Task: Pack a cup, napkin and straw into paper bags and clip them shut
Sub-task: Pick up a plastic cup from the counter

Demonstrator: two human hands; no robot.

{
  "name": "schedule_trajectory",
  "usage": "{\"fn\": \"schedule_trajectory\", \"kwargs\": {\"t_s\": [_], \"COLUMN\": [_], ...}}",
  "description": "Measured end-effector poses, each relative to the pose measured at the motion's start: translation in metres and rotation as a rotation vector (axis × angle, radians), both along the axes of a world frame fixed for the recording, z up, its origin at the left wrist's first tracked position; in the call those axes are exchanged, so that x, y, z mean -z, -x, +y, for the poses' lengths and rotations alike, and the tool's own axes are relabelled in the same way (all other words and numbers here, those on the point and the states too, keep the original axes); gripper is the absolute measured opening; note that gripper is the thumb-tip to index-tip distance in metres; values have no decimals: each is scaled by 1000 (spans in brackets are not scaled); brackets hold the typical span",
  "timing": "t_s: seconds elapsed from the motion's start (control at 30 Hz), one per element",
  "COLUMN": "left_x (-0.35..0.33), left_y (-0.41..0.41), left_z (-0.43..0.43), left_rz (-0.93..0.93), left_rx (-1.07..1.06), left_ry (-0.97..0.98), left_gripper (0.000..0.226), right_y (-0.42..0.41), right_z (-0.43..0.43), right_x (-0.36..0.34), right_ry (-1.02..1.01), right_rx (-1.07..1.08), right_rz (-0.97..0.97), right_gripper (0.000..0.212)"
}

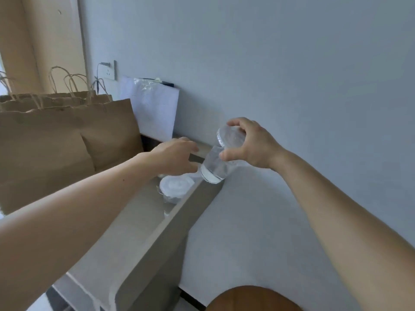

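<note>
Clear lidded cup (pixel 221 153), tilted

Left hand (pixel 177 157), right hand (pixel 253 145), forearms (pixel 336 212) bare; mole (pixel 124 180) on left.

Right hand (pixel 253 144) grips clear cup (pixel 214 170), seemingly lidded.

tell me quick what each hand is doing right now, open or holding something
left hand: open, fingers stretched forward, gripping nothing that shows.
right hand: grips the clear lidded cup by its top.
</note>
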State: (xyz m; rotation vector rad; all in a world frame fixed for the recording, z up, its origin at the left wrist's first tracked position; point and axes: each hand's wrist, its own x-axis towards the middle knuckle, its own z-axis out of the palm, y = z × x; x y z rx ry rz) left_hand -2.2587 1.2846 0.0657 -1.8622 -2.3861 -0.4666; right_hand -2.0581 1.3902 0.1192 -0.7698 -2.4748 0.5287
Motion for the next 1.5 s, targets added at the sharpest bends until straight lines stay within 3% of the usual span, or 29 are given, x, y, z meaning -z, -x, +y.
{"fn": "schedule_trajectory", "kwargs": {"t_s": [0.2,0.43,0.67,0.83,0.97,1.1,1.23,1.37,1.5], "left_x": [40,132,245,300,329,350,367,384,395], "left_y": [-114,-237,-313,-349,-374,-384,-380,-371,-364], "left_z": [61,100,82,55,41,32,28,23,23], "left_rz": [-21,-122,-195,-274,-285,-306,-444,-664,-818], "left_rx": [162,302,334,367,318,212,28,-102,-248], "left_ry": [110,315,645,918,970,886,837,904,837], "left_gripper": [54,60,74,82,87,58,28,29,27], "right_y": [-132,-257,-318,-327,-322,-323,-332,-345,-355], "right_z": [22,39,46,45,44,40,36,39,42], "right_x": [47,151,243,278,297,313,323,324,319], "right_ry": [106,257,421,476,503,522,554,563,513], "right_rx": [202,402,477,465,451,440,449,401,304], "right_rz": [-54,-196,-277,-267,-222,-201,-178,-214,-377], "right_gripper": [93,97,96,111,101,97,96,94,95]}}
